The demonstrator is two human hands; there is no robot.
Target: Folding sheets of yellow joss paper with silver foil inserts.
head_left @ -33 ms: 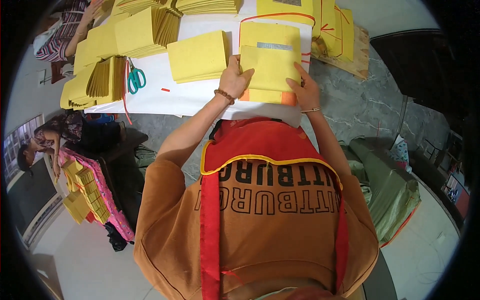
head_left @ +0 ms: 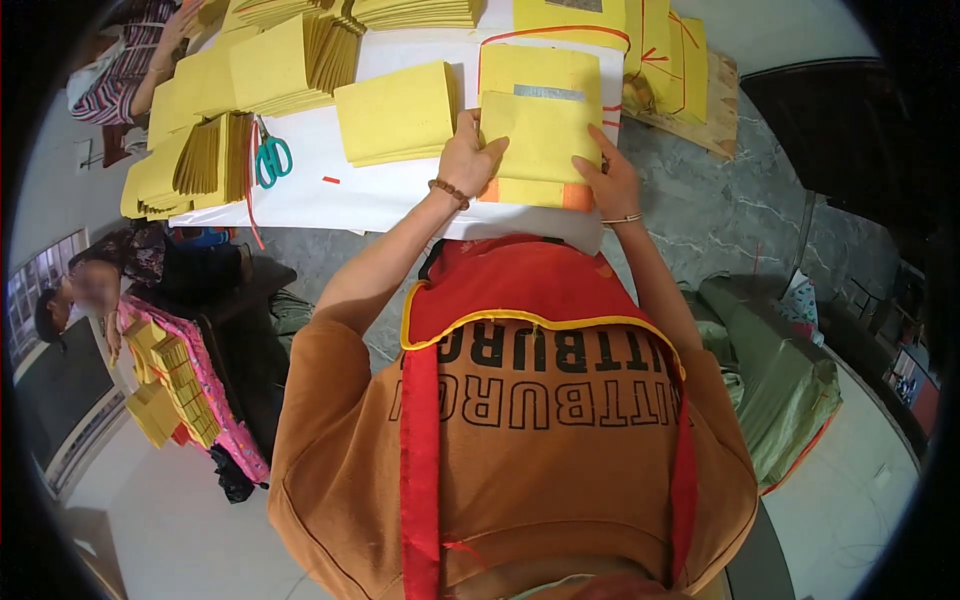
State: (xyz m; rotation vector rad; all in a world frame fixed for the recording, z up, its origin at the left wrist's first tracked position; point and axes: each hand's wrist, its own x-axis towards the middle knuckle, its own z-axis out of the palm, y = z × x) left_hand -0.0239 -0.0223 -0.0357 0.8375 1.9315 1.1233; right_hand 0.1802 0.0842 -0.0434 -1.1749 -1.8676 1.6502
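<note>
A stack of yellow paper [head_left: 545,135] lies before me at the near edge of the white table, with an orange band at its near end and a grey printed strip near its far part. My left hand [head_left: 470,158] is closed on its left edge, thumb on top. On the opposite side my right hand [head_left: 612,182] grips the right edge, its thumb also over the top sheet. Some of the fingers are hidden beside the paper. Just left of my left hand rests a folded yellow paper bundle [head_left: 395,112]. Red string [head_left: 555,36] curves past the stack's far end.
Green-handled scissors [head_left: 272,160] lie beside fanned yellow paper stacks [head_left: 215,155] on the table's left. Tied yellow bundles [head_left: 680,70] sit on a wooden board [head_left: 722,105] at the far right. Two other people are at the left, one by a pink-covered surface [head_left: 225,400].
</note>
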